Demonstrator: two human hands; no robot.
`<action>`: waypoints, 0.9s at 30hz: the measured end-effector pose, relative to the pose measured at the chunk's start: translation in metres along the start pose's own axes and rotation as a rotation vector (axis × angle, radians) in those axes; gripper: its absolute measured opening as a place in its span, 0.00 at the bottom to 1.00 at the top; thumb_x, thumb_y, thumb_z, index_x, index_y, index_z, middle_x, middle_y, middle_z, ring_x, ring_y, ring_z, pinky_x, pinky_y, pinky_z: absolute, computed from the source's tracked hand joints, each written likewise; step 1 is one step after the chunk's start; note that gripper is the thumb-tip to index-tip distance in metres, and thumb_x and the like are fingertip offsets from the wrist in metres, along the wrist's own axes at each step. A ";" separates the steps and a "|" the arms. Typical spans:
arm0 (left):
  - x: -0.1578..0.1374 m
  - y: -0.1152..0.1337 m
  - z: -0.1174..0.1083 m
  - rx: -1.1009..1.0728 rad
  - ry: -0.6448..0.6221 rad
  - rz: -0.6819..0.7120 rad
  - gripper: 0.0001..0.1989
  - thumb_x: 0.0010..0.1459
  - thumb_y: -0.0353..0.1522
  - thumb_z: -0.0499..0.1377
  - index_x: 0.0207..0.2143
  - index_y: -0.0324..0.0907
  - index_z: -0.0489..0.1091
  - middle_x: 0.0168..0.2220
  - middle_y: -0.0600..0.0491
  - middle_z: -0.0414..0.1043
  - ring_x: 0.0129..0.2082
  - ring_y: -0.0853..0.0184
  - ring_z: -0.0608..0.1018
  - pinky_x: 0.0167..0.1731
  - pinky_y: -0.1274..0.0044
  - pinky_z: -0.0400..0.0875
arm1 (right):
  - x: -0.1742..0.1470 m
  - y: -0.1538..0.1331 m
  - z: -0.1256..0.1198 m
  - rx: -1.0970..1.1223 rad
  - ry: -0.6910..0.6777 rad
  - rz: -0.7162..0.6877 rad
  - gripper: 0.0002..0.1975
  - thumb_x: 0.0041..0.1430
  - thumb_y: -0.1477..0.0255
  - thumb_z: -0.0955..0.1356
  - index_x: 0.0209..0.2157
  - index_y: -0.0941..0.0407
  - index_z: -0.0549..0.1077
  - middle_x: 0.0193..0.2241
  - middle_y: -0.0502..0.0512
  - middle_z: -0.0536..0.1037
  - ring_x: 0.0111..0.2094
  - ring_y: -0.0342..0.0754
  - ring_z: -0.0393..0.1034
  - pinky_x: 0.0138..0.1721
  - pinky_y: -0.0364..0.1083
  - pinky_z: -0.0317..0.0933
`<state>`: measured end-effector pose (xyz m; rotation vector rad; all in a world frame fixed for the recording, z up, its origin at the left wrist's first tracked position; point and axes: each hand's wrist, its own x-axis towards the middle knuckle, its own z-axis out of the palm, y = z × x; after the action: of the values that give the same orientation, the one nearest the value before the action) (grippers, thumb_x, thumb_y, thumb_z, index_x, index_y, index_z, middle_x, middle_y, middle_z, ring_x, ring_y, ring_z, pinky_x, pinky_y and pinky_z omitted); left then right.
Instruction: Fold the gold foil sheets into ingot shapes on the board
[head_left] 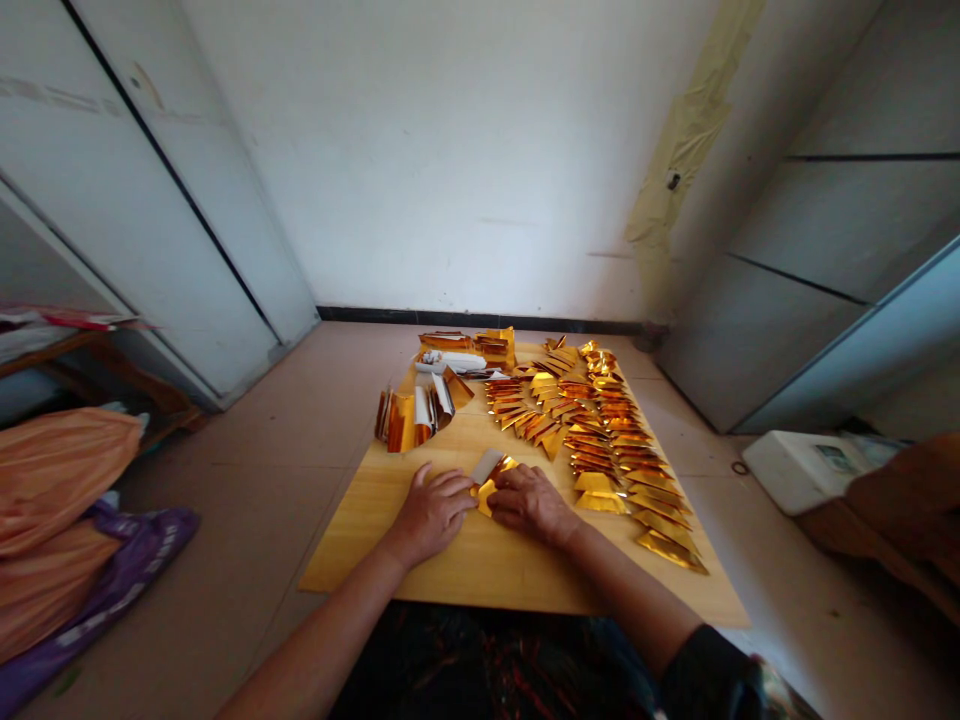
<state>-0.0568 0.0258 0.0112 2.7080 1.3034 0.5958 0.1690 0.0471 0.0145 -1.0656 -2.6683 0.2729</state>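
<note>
Head view showed your left hand (pixel 433 512) and right hand (pixel 536 503) gripping opposite sides of a gold sheet (pixel 486 493) on the wooden board (pixel 469 575); it looked light, crisp and easily creased, best pinched by its edges.

And on this wooden board (pixel 360 545), folded gold pieces (pixel 628 438) crowd the right, foil sheets (pixel 403 422) stand bunched left!

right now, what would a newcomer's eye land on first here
Rows of folded gold pieces crowd the right side of the wooden board. At its near middle, the left grip and right grip meet at a gold-and-pale sheet; an orange bag and purple bag lie far left.
</note>
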 end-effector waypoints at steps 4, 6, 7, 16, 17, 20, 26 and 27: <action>0.005 0.000 0.000 -0.008 0.028 0.005 0.08 0.55 0.30 0.56 0.34 0.50 0.73 0.44 0.56 0.74 0.50 0.63 0.71 0.57 0.57 0.46 | 0.004 -0.003 0.009 -0.012 0.042 0.023 0.08 0.62 0.65 0.64 0.36 0.49 0.76 0.42 0.52 0.73 0.45 0.48 0.60 0.44 0.47 0.47; 0.006 0.002 0.001 -0.021 0.037 -0.010 0.06 0.55 0.32 0.57 0.33 0.49 0.73 0.43 0.56 0.74 0.48 0.63 0.71 0.57 0.57 0.45 | 0.006 -0.002 0.012 -0.015 0.044 0.007 0.09 0.62 0.65 0.64 0.35 0.49 0.76 0.42 0.52 0.73 0.45 0.48 0.61 0.44 0.47 0.46; 0.006 0.003 0.001 -0.027 0.040 -0.019 0.05 0.55 0.32 0.57 0.33 0.49 0.73 0.43 0.56 0.74 0.47 0.63 0.72 0.57 0.57 0.44 | 0.007 -0.001 0.012 -0.016 0.044 0.001 0.09 0.63 0.65 0.64 0.35 0.49 0.76 0.41 0.52 0.74 0.45 0.47 0.61 0.43 0.47 0.46; 0.006 0.005 0.004 -0.030 0.067 -0.046 0.07 0.57 0.31 0.56 0.32 0.49 0.73 0.40 0.57 0.75 0.43 0.66 0.73 0.59 0.55 0.40 | 0.012 -0.001 -0.005 -0.025 -0.031 -0.072 0.07 0.57 0.63 0.68 0.32 0.51 0.76 0.39 0.50 0.73 0.42 0.47 0.62 0.40 0.46 0.46; 0.006 0.005 0.005 -0.033 0.071 -0.049 0.07 0.57 0.31 0.56 0.32 0.49 0.73 0.40 0.56 0.76 0.43 0.66 0.73 0.59 0.55 0.40 | 0.012 -0.001 -0.005 -0.034 -0.031 -0.063 0.07 0.58 0.64 0.67 0.33 0.51 0.76 0.39 0.51 0.73 0.43 0.47 0.62 0.40 0.46 0.47; 0.005 0.005 0.005 -0.037 0.076 -0.051 0.07 0.58 0.32 0.55 0.32 0.50 0.73 0.40 0.56 0.76 0.43 0.66 0.73 0.59 0.55 0.39 | 0.013 -0.002 0.003 -0.057 -0.001 -0.046 0.09 0.61 0.65 0.65 0.33 0.51 0.76 0.39 0.53 0.73 0.44 0.48 0.61 0.42 0.47 0.46; 0.004 0.009 0.002 -0.023 0.078 -0.049 0.05 0.58 0.33 0.56 0.34 0.49 0.72 0.41 0.57 0.76 0.44 0.65 0.73 0.59 0.54 0.36 | 0.015 -0.004 0.008 -0.052 0.051 -0.010 0.12 0.63 0.69 0.62 0.29 0.51 0.75 0.35 0.51 0.75 0.40 0.46 0.63 0.43 0.48 0.45; 0.004 0.010 0.002 -0.019 0.080 -0.051 0.04 0.58 0.33 0.57 0.34 0.49 0.72 0.41 0.57 0.76 0.44 0.65 0.73 0.59 0.54 0.35 | 0.016 -0.004 0.006 -0.031 0.055 -0.008 0.11 0.63 0.69 0.63 0.29 0.52 0.75 0.35 0.51 0.75 0.41 0.46 0.63 0.42 0.48 0.46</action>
<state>-0.0465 0.0232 0.0131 2.6525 1.3733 0.7146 0.1529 0.0550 0.0122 -1.0564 -2.6360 0.1982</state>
